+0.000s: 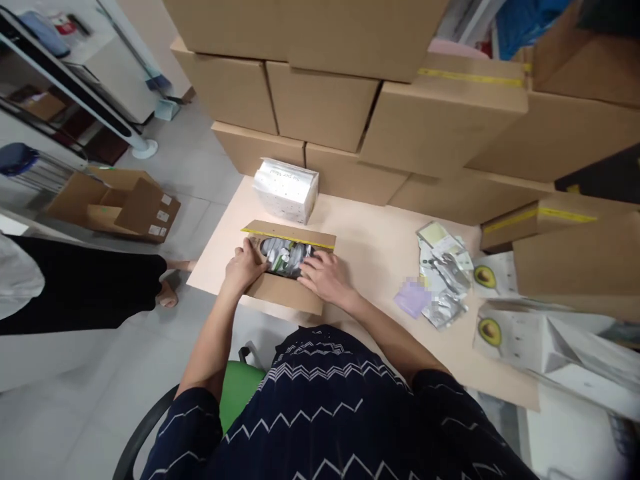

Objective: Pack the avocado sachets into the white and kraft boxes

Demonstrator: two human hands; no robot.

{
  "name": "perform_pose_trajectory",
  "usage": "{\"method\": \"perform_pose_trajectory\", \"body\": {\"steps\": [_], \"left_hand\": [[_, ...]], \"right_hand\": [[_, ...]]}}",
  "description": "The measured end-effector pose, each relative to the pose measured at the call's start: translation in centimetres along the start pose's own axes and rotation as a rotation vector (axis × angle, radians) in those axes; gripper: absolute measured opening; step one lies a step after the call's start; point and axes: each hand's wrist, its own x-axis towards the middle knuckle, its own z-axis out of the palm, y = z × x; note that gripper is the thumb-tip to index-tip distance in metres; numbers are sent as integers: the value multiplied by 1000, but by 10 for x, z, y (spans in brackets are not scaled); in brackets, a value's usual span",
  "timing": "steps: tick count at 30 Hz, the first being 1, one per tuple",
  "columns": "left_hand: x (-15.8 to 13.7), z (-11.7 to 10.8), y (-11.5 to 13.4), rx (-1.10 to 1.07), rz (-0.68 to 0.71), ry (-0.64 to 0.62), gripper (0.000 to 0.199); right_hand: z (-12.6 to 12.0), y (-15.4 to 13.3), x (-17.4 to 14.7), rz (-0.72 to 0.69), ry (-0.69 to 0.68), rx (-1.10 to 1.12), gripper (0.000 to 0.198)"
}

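Note:
An open cardboard box (285,292) lies on the table in front of me, its near and far flaps folded outward and yellow tape along the far one. Inside are shiny packs (286,255) with dark and green print; their exact kind I cannot make out. My left hand (243,269) rests at the box's left end, fingers apart on the edge and the contents. My right hand (325,272) lies over the right end, fingers spread on the packs. Just behind the box stands a silvery-white foil package (286,190).
Stacked cartons (325,100) wall off the table's far side. Foil sachets (445,273) and a purple packet (413,297) lie to the right, near white bags with avocado prints (505,333). Another person (75,280) is at the left, near an open carton (117,203) on the floor.

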Motion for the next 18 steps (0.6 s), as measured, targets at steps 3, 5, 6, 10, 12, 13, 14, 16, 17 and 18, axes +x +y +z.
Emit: {"method": "perform_pose_trajectory", "body": {"steps": [3,5,6,10,12,13,14,16,17,18], "left_hand": [[9,-3,-3,-1,91,-17,85],[11,-5,-16,-122,165,1,67],[11,-5,-23,-221,168,27,59],[15,8,-46,-679,11,87,52],[16,20,-48,-773,-4,55,56],[17,25,-48,-788,7,57,59],[18,30,-47,-797,11,80,61],[17,35,-43,-811,20,155,63],[16,33,-40,-805,38,180,63],[14,30,-37,-786,64,193,62]], "right_hand": [[14,5,-9,83,-12,-49,38],[12,18,-12,82,24,-22,40],[10,25,-15,76,47,-3,39],[2,53,-40,144,106,65,50],[2,67,-49,243,113,122,73],[2,74,-51,313,125,171,79],[2,80,-50,392,139,234,79],[1,87,-43,528,131,360,69],[0,89,-38,571,98,374,64],[-2,88,-33,593,54,354,62]]}}
